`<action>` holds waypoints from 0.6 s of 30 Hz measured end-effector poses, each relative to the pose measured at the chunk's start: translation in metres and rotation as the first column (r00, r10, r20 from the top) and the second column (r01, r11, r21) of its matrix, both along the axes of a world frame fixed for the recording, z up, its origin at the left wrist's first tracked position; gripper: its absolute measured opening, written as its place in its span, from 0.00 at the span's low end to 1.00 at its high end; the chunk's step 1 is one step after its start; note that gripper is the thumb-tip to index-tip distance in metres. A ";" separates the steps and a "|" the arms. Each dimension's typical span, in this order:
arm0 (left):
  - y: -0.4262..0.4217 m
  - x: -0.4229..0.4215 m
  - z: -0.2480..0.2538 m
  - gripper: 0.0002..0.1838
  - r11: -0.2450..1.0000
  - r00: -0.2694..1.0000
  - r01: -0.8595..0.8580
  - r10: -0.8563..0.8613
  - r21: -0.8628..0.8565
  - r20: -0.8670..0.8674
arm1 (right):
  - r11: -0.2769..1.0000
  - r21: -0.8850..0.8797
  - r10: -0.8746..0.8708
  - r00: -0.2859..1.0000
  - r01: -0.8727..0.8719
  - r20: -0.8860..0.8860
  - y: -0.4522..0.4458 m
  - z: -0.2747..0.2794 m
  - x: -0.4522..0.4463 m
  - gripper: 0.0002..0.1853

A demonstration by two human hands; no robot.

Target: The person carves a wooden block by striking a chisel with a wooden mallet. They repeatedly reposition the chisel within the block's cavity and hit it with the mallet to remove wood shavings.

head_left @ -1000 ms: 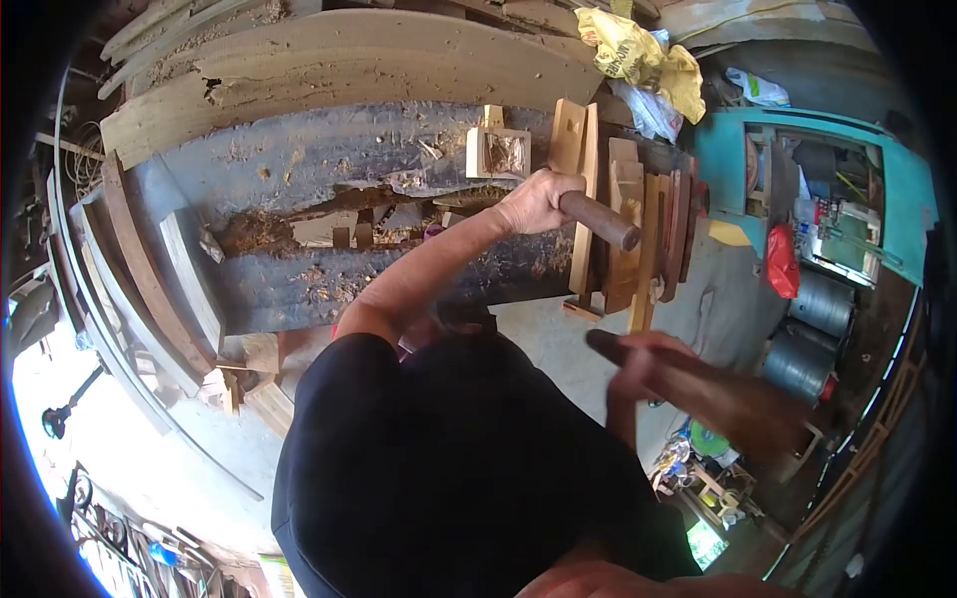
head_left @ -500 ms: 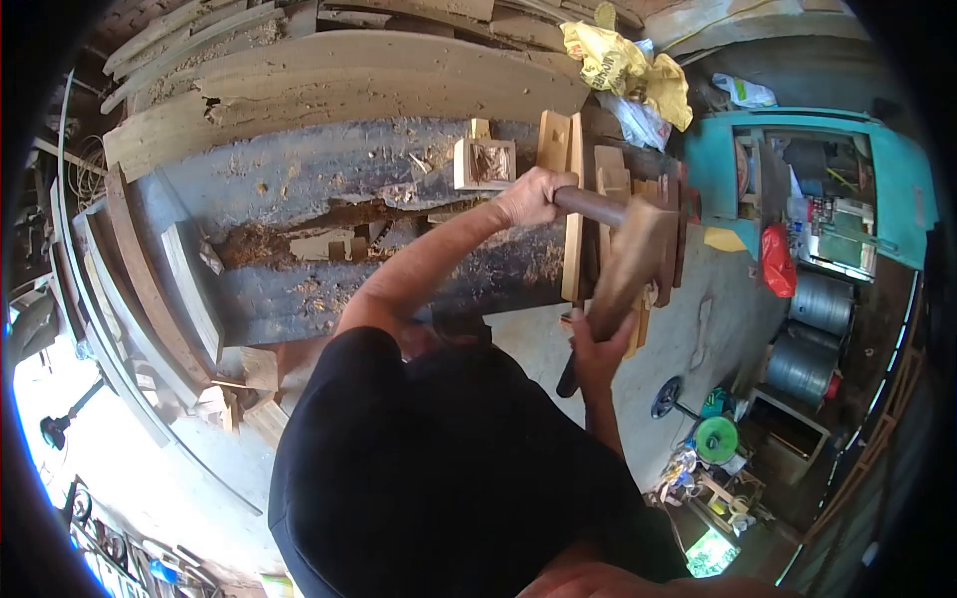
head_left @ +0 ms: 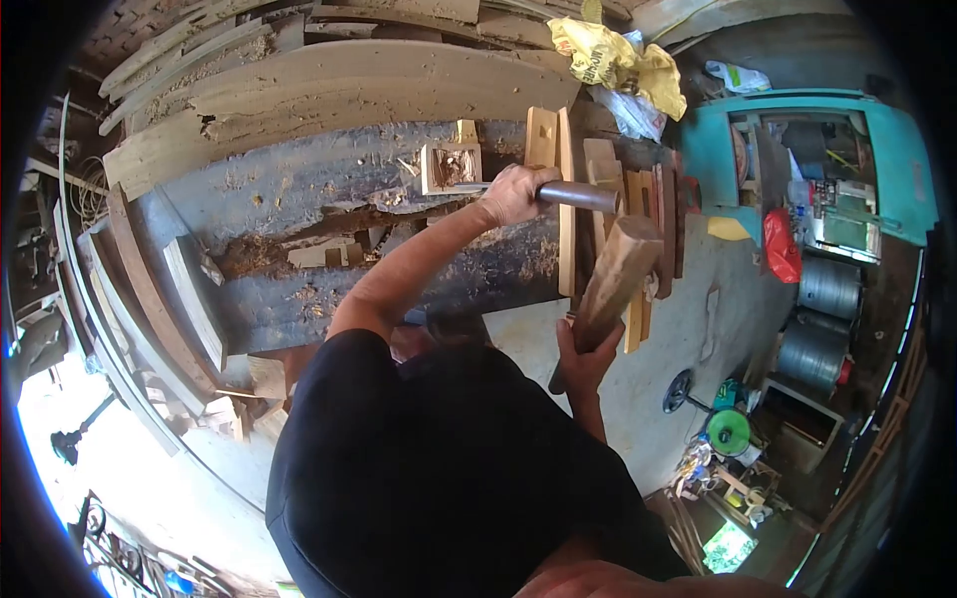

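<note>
My left hand [head_left: 516,193] is wrapped round a chisel [head_left: 583,196], whose thick handle points right. Its metal blade reaches left into the hollow of a pale wooden block [head_left: 432,169] with splintered wood inside. The block lies on the dark, worn workbench [head_left: 339,159]. In front of the bench, my right hand [head_left: 586,361] grips a heavy wooden mallet [head_left: 620,274]. The mallet's head is just right of and below the end of the chisel handle, with a small gap between them.
Upright boards [head_left: 566,229] and several wooden strips lie across the bench's right end. Long planks [head_left: 379,75] are stacked behind. A yellow bag [head_left: 638,70] hangs at the back. A turquoise machine [head_left: 708,149], a red bag [head_left: 781,244] and metal drums [head_left: 812,354] stand on the right.
The mallet has swung from the lower right up towards the chisel's end. The chisel has turned closer to level, and its blade now shows in the block's hollow.
</note>
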State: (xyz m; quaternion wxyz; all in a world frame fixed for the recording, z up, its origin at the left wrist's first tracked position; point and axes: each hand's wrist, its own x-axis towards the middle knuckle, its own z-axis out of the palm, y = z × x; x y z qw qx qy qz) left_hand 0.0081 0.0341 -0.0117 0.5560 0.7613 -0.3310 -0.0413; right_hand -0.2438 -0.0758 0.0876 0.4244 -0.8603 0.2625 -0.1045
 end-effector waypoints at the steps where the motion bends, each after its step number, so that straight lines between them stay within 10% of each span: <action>1: -0.001 -0.001 0.002 0.14 0.999 0.998 -0.020 0.022 -0.042 0.052 | 0.999 -0.045 0.010 1.000 -0.008 0.025 0.006 0.012 0.002 0.40; 18: 0.039 -0.038 0.009 0.17 0.993 0.993 0.043 -0.030 -0.107 0.116 | 0.995 0.102 0.015 0.998 -0.009 -0.055 0.011 0.029 -0.011 0.34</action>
